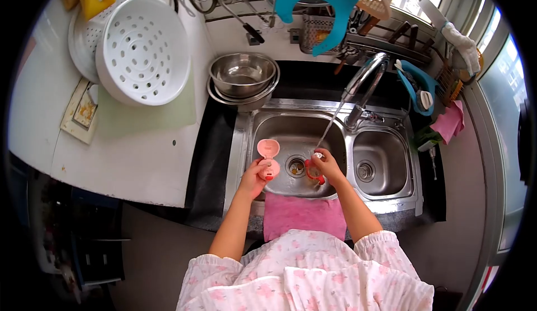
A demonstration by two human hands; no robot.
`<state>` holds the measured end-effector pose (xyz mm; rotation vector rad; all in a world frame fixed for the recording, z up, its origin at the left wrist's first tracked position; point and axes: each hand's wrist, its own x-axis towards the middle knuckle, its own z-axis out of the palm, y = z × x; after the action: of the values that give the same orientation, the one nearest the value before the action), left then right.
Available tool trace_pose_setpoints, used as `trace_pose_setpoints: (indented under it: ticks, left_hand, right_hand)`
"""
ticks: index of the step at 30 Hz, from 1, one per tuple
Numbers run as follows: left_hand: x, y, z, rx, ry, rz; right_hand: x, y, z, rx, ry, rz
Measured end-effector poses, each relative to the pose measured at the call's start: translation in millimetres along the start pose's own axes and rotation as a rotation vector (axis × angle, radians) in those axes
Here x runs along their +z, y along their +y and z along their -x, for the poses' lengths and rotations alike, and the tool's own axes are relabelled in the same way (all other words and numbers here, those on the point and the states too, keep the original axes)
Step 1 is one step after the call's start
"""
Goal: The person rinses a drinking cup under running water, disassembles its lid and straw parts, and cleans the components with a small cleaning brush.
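Note:
My left hand (253,181) is closed around a pink flip-top bottle lid (268,147), whose round cover is swung open. It is held over the left side of the large sink basin (279,126). In my right hand (330,168) is a small clear piece with red parts (308,169) and a white top; its exact kind is partly hidden by my fingers. A thin stream of water (331,127) from the faucet (366,76) runs down onto or right beside this piece. Below and between both hands lies the drain (296,166).
Stacked metal bowls (243,76) stand behind the basin at left. A smaller basin (380,160) adjoins on the right. A pink cloth (305,215) hangs over the front edge. A blue holder (418,90) sits at the back right, and a white colander (144,51) hangs at left.

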<state>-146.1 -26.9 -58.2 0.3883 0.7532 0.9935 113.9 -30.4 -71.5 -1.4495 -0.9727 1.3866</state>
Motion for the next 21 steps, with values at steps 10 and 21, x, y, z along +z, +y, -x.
trace_pose_setpoints:
  ticks: [10, 21]
  left_hand:
    - [-72.0, 25.9, 19.2, 0.377, 0.343, -0.094]
    - [-24.3, 30.3, 17.5, 1.032, 0.797, -1.421]
  right_hand:
    - [16.9, 14.5, -3.0, 0.025, -0.031, -0.004]
    - [27.2, -37.8, 15.3, -0.094, 0.041, 0.077]
